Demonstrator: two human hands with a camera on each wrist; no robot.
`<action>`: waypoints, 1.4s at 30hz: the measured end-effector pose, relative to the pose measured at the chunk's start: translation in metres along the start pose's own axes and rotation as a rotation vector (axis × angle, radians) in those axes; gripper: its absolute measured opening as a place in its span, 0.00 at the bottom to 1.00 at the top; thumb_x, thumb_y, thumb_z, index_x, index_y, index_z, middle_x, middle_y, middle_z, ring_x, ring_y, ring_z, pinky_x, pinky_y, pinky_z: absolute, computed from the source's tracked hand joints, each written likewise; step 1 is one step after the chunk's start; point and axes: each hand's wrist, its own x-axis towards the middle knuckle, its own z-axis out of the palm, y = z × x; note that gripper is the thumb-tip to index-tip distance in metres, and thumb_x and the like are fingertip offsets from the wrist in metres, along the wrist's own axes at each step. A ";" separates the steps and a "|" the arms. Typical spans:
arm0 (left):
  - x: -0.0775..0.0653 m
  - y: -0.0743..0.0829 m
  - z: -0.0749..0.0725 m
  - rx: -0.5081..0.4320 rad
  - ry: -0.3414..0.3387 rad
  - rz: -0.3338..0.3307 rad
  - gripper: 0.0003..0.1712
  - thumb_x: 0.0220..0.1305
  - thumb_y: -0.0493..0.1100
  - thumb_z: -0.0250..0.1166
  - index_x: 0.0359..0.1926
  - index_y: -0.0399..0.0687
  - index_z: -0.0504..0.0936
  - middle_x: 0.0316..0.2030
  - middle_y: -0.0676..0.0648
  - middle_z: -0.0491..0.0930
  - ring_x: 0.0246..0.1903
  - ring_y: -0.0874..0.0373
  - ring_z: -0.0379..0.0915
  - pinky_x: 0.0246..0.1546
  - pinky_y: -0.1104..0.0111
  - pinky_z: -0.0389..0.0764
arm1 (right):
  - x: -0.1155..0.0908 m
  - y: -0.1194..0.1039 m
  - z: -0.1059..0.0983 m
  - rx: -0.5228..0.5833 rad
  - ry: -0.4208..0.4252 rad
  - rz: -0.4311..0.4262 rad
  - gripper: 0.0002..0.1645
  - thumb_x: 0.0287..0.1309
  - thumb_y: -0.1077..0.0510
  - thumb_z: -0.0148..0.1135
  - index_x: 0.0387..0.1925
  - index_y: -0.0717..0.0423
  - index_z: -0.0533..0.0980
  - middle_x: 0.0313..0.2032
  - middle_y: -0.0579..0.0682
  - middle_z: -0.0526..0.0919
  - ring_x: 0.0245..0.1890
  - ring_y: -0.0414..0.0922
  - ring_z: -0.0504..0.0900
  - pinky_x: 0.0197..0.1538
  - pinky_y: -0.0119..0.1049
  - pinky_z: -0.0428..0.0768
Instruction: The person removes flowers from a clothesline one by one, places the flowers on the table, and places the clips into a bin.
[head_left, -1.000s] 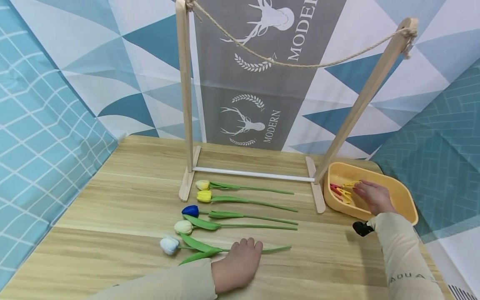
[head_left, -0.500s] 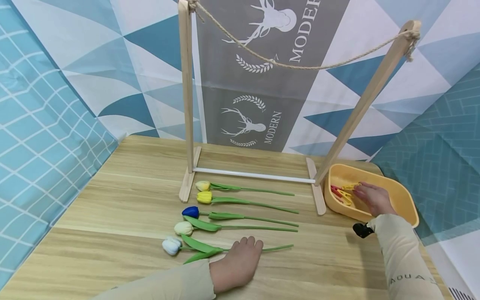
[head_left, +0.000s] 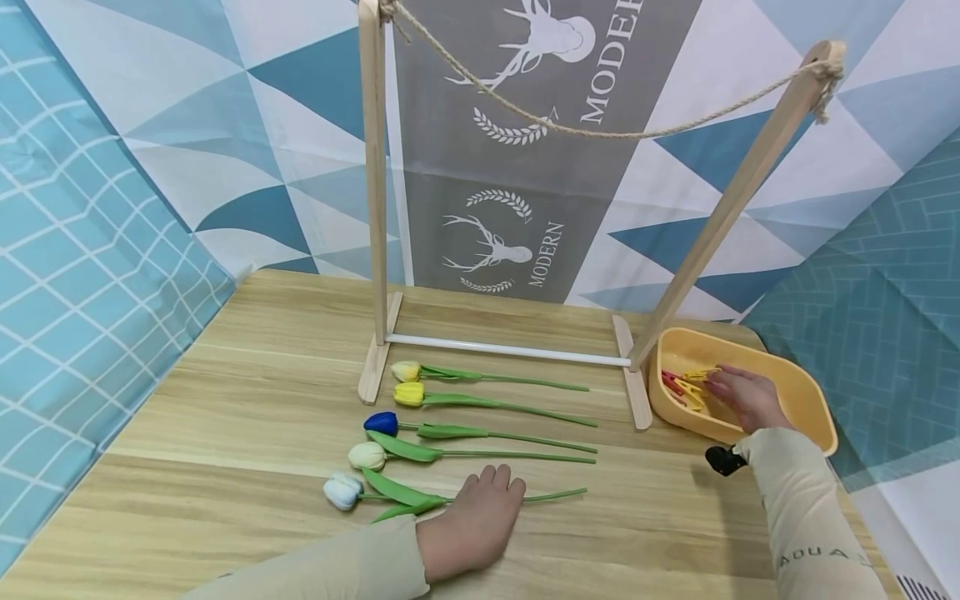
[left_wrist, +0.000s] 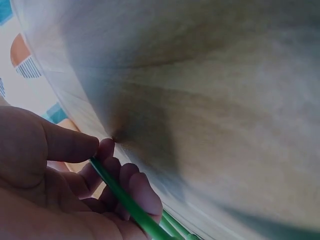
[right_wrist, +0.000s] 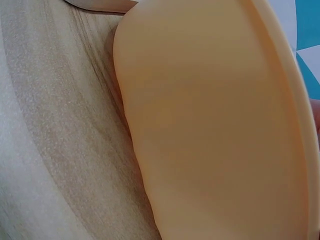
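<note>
My left hand (head_left: 477, 523) pinches the green stem (left_wrist: 122, 197) of a pale blue-white artificial tulip (head_left: 342, 492) lying nearest me; thumb and fingertips meet around it in the left wrist view. Over the yellow-orange bin (head_left: 806, 400) at the right, my right hand (head_left: 750, 398) reaches inside, its fingertips at a yellow clothespin (head_left: 701, 374). Red clothespins (head_left: 672, 382) and another yellow clothespin (head_left: 692, 397) lie beside it. From the right wrist, the bin's outer wall (right_wrist: 210, 125) hides nearly all of that hand.
Parallel on the table lie a cream tulip (head_left: 367, 456), a blue tulip (head_left: 382, 424), a yellow tulip (head_left: 408, 393) and a pale yellow tulip (head_left: 406, 372). Behind them stands a wooden frame (head_left: 372, 183) with a sagging rope (head_left: 577, 132) and a white crossbar (head_left: 510, 351).
The left hand stays on the stem, with the tulip shifted slightly to the right. The right hand remains in the bin, its fingers moved only a little at the yellow clothespin.
</note>
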 end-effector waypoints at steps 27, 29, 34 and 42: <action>0.001 -0.007 0.000 -0.073 0.005 0.027 0.08 0.60 0.37 0.58 0.41 0.48 0.73 0.31 0.51 0.67 0.29 0.61 0.59 0.26 0.72 0.61 | 0.007 0.003 -0.008 -0.302 -0.017 -0.036 0.47 0.63 0.53 0.55 0.70 0.70 0.41 0.26 0.28 0.76 0.30 0.27 0.81 0.39 0.25 0.80; 0.001 -0.007 0.000 -0.078 0.006 0.027 0.07 0.60 0.37 0.58 0.40 0.48 0.73 0.31 0.51 0.67 0.29 0.61 0.58 0.26 0.72 0.61 | 0.008 0.004 -0.009 -0.344 -0.006 -0.023 0.46 0.63 0.53 0.54 0.69 0.71 0.43 0.25 0.28 0.76 0.29 0.27 0.81 0.38 0.25 0.80; 0.000 -0.006 -0.001 -0.078 0.007 0.027 0.07 0.60 0.37 0.58 0.40 0.49 0.73 0.30 0.51 0.67 0.28 0.61 0.58 0.25 0.72 0.60 | 0.010 0.004 -0.011 -0.487 0.018 0.003 0.44 0.63 0.50 0.55 0.68 0.73 0.48 0.31 0.36 0.78 0.29 0.29 0.80 0.37 0.25 0.79; 0.001 -0.006 0.000 -0.080 0.017 0.025 0.06 0.60 0.37 0.59 0.39 0.49 0.73 0.30 0.52 0.67 0.28 0.61 0.58 0.25 0.73 0.60 | 0.014 0.002 -0.010 -0.659 0.028 0.038 0.42 0.61 0.51 0.55 0.65 0.75 0.52 0.44 0.57 0.76 0.31 0.37 0.78 0.37 0.29 0.79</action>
